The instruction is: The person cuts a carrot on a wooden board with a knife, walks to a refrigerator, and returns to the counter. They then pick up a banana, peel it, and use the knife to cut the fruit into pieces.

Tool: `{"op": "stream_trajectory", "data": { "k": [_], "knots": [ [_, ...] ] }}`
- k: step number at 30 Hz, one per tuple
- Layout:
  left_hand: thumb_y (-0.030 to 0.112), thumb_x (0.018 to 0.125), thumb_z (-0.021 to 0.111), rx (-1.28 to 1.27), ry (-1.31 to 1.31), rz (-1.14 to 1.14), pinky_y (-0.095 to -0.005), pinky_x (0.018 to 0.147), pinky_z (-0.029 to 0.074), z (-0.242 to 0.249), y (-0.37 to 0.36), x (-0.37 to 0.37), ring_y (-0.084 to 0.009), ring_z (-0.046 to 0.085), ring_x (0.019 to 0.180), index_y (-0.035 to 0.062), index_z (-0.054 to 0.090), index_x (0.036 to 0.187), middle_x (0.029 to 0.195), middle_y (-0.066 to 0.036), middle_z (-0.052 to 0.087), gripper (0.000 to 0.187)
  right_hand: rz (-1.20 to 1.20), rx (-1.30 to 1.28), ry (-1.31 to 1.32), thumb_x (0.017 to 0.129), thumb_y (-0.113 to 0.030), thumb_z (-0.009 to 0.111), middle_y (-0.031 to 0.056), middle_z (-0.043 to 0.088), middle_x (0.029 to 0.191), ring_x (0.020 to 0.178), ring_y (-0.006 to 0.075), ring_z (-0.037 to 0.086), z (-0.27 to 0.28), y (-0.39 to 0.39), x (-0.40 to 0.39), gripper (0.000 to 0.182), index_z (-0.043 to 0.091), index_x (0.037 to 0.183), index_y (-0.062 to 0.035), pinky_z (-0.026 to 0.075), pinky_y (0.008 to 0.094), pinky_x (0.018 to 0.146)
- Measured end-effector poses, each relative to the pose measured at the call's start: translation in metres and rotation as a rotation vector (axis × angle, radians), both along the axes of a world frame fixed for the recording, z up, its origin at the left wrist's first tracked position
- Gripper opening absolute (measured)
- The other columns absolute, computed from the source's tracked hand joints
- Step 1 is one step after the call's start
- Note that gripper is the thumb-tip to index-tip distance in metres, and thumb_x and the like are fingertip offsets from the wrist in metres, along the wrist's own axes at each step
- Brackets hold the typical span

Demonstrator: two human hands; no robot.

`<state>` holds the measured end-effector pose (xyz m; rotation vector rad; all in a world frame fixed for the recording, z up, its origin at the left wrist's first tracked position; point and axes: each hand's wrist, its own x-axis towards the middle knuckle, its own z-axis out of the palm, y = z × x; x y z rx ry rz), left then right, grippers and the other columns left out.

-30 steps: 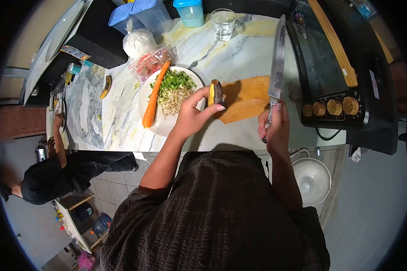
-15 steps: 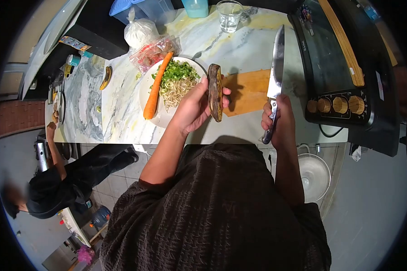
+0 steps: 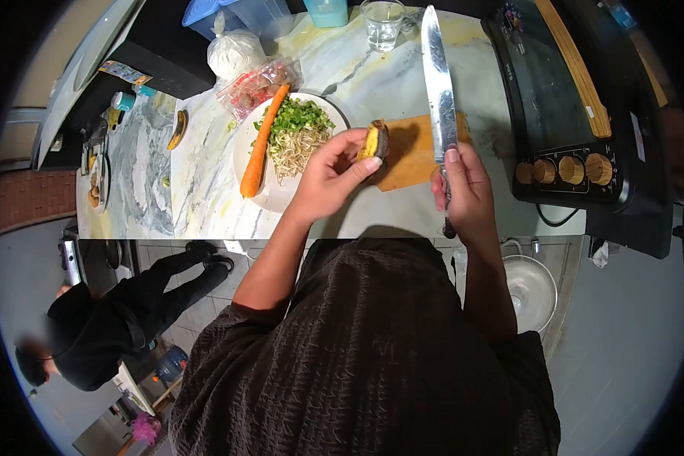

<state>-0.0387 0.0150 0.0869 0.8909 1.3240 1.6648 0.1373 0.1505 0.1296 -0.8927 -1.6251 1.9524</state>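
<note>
My left hand (image 3: 333,173) is closed round a banana (image 3: 376,143) with blackened peel; a yellow side faces left. The fingers behind it are partly hidden. My right hand (image 3: 467,186) grips a large kitchen knife (image 3: 438,83) by its dark handle, blade pointing up and away from me. Below the knife and banana lies an orange-brown cutting board (image 3: 410,159) on the counter. Just left of my left hand, a white plate (image 3: 245,152) bears a carrot (image 3: 258,148), chopped greens (image 3: 300,115) and bean sprouts (image 3: 290,152).
Behind the plate are a bag of white powder (image 3: 234,55) and a red-printed plastic bag (image 3: 260,87). A glass of water (image 3: 383,30) stands at the back. An oven (image 3: 570,152) borders the right side. Another banana (image 3: 178,131) lies left. A person (image 3: 106,327) stands at far left.
The banana has turned from upright, dark side showing, to tilted with a yellow side visible. The knife has moved left and its blade has rotated. The other person's arm has drawn back from the counter.
</note>
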Motion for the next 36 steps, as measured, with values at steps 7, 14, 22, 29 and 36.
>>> {"op": "stream_trajectory", "data": {
  "k": [7,14,22,29,36],
  "knots": [
    [0.004,0.082,0.075,0.094,0.759,0.072,-0.0353,0.093,0.049,0.025,-0.002,-0.003,-0.0277,0.063,0.109,-0.0009,0.064,0.121,0.118,-0.015,0.065,0.041,0.15,0.05,-0.069,0.107,-0.027,0.042,0.0007,0.061,0.075,0.054,0.0032,0.038,0.034,-0.013,-0.004,0.034,0.061,0.122,-0.0041,0.033,0.0212,0.05],
    [0.005,0.073,0.081,0.184,0.904,0.178,-0.0386,0.088,0.051,0.02,-0.001,-0.006,-0.0298,0.064,0.103,0.0024,0.069,0.114,0.112,-0.012,0.066,0.043,0.23,0.065,-0.184,0.107,-0.033,0.036,0.0047,0.062,0.076,0.05,0.0028,0.036,0.046,-0.014,0.002,0.041,0.063,0.112,-0.0027,0.031,0.0214,0.047],
    [0.004,0.071,0.082,0.215,0.981,0.239,-0.0392,0.087,0.052,0.021,0.004,-0.003,-0.0299,0.064,0.1,0.0029,0.07,0.113,0.108,-0.011,0.065,0.043,0.256,0.1,-0.216,0.107,-0.033,0.037,-0.0011,0.053,0.072,0.055,0.003,0.034,0.039,-0.015,0.001,0.039,0.06,0.094,-0.0037,0.03,0.0209,0.052],
    [0.004,0.071,0.082,0.254,1.03,0.303,-0.0411,0.085,0.053,0.022,0.007,-0.001,-0.0317,0.065,0.097,0.0015,0.069,0.112,0.106,-0.012,0.065,0.043,0.28,0.029,-0.189,0.107,-0.032,0.038,-0.0036,0.044,0.069,0.059,0.0032,0.035,0.04,-0.014,0.001,0.04,0.05,0.078,-0.0079,0.029,0.0217,0.056],
    [0.003,0.071,0.081,0.258,1.097,0.285,-0.0423,0.086,0.053,0.028,0.008,-0.005,-0.0323,0.065,0.097,0.0006,0.069,0.11,0.104,-0.012,0.064,0.041,0.274,-0.137,-0.093,0.105,-0.027,0.046,-0.007,0.044,0.076,0.069,0.0028,0.039,0.044,-0.012,-0.002,0.037,0.058,0.131,-0.0032,0.035,0.0186,0.062]
  ]
}}
